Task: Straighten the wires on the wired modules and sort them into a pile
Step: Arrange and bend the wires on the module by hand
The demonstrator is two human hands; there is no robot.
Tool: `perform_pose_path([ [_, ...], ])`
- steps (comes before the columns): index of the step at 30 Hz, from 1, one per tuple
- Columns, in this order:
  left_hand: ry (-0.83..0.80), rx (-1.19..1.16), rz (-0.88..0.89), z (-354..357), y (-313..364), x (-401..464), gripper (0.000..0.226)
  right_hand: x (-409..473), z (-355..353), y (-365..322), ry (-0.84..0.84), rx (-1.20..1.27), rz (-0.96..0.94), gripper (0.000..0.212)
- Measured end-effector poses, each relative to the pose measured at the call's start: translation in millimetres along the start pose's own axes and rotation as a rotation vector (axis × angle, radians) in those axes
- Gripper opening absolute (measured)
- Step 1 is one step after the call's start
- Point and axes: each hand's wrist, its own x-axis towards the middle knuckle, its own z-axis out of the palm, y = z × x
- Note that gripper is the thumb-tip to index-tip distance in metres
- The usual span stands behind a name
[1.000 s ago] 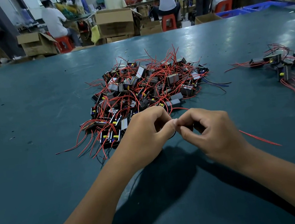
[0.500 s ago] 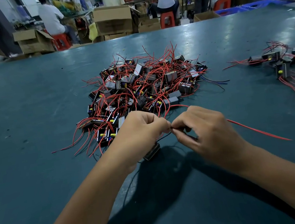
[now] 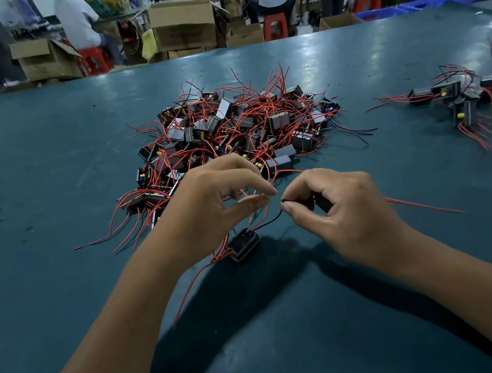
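Note:
A small black module [image 3: 243, 244] hangs just above the teal table [image 3: 51, 179], below and between my hands, with red and black wires coming off it. My left hand [image 3: 209, 203] pinches a thin red wire of the module between thumb and forefinger. My right hand [image 3: 337, 206] pinches the module's black wire at its fingertips; a long red wire [image 3: 426, 205] trails out to the right behind it. Just beyond my hands lies a big tangled heap of black modules with red wires [image 3: 232, 132].
A smaller group of wired modules [image 3: 460, 98] lies at the right side of the table. Past the table's far edge stand cardboard boxes [image 3: 185, 26], red stools and several seated people at other benches.
My hands have drawn slightly apart. The module has dropped into plain view below them, dangling on its wires. The camera has tipped a little, so the heap sits lower in view.

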Motion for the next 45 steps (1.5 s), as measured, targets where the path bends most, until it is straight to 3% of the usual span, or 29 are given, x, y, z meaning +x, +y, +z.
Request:
perform_pose_path([
  [9, 0.049, 0.134, 0.194, 2.7, 0.9, 0.9, 0.01, -0.7, -2.2, -0.1, -0.028, 0.01, -0.02, 0.007],
  [16, 0.042, 0.163, 0.233, 4.7, -1.9, 2.6, 0.009, -1.8, -1.7, -2.2, -0.017, -0.031, -0.076, 0.003],
  [27, -0.129, 0.012, 0.082, 4.9, -3.1, 1.2, 0.005, -2.2, -1.6, -2.2, -0.019, -0.057, -0.102, 0.007],
  [36, -0.156, -0.066, -0.075, 6.6, 4.4, -2.2, 0.007, -4.0, 0.7, -4.9, 0.033, -0.153, -0.13, 0.005],
  [42, -0.166, -0.218, -0.188, 5.7, 8.7, -2.7, 0.011, -6.0, 1.8, -5.5, 0.02, -0.16, -0.133, 0.002],
  [45, -0.117, -0.37, -0.339, 8.7, 10.9, -4.1, 0.016, -6.1, 0.2, -6.3, 0.021, -0.208, -0.143, 0.004],
])
